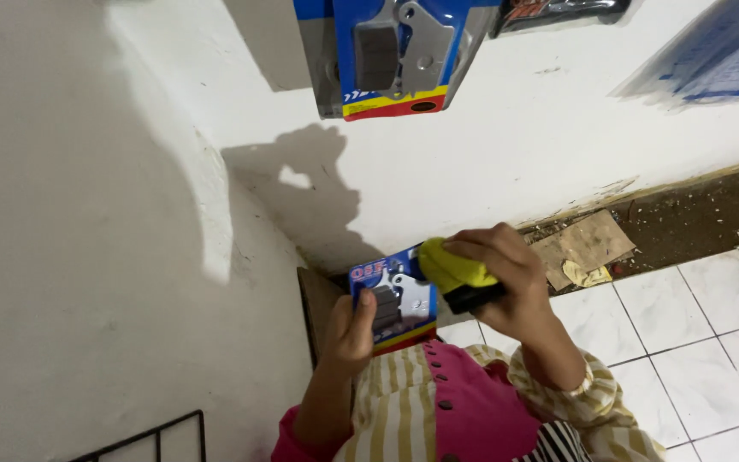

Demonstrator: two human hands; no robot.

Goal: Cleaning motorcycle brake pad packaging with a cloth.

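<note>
Below hanging blue pack (391, 56), left hand (351, 329) gripping blue pack (393, 295), perhaps.

White plaster wall (87, 214) closes off the left; a blue carded brake-pad pack (387, 56) hangs overhead. Open white tiled floor (712, 342) lies right.

The left hand (354, 329) grips a blue blister pack (393, 295) of brake pads by its lower edge, while the right hand (506, 278) presses a yellow cloth (453, 267) against its upper right corner (a similar pack (391, 56) hangs on the white wall (489, 162) above), over white floor tiles (712, 316).
</note>
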